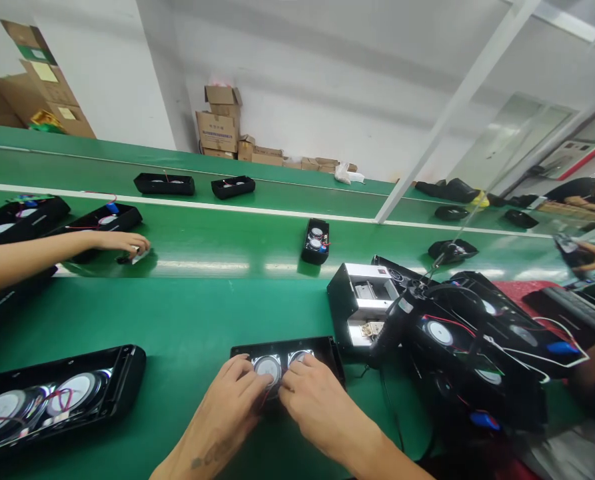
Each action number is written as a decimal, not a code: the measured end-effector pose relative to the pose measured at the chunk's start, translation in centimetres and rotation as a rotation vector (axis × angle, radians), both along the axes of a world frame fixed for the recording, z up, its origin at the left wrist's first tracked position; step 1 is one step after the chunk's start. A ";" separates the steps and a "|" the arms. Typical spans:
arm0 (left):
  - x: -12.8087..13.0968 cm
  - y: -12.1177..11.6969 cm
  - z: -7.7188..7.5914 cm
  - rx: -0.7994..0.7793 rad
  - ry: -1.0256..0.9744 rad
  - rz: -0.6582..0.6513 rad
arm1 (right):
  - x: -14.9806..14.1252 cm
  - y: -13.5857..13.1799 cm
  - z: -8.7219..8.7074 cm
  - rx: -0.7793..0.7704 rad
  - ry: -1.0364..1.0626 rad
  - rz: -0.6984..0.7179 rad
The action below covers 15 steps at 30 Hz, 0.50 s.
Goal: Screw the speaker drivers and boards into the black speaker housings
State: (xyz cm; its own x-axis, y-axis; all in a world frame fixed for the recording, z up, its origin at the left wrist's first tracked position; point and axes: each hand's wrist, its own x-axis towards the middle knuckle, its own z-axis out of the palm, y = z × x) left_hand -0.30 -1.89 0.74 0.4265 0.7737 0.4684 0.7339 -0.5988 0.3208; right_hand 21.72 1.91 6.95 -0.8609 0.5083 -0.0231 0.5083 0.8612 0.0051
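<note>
Left hand (240, 387) and right hand (312, 393) closest, side by side, fingers bent over the black housing (323, 349) that lies on the green bench just under and beyond them. Left fingertips touch the round driver (267, 368); right fingers cover part of its neighbour (300, 357). Fingertips partly hidden; cannot tell whether either hand pinches anything, perhaps a thin wire. Second housing (67, 393), two drivers, left of the left hand. Silver-fronted machine (362, 300) just beyond the right hand, to its right. Co-worker's hand (127, 245) farther off, beyond the left hand.
</note>
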 end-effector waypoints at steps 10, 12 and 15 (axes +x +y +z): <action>0.2 -0.1 0.5 0.032 -0.014 -0.063 | 0.7 1.2 0.9 -0.144 -0.029 0.097; 0.4 -0.3 0.4 0.009 -0.025 -0.067 | 0.6 1.0 1.2 -0.188 -0.037 0.095; 0.7 0.0 1.1 -0.198 -0.105 -0.016 | 0.4 0.6 2.1 -0.299 -0.013 0.022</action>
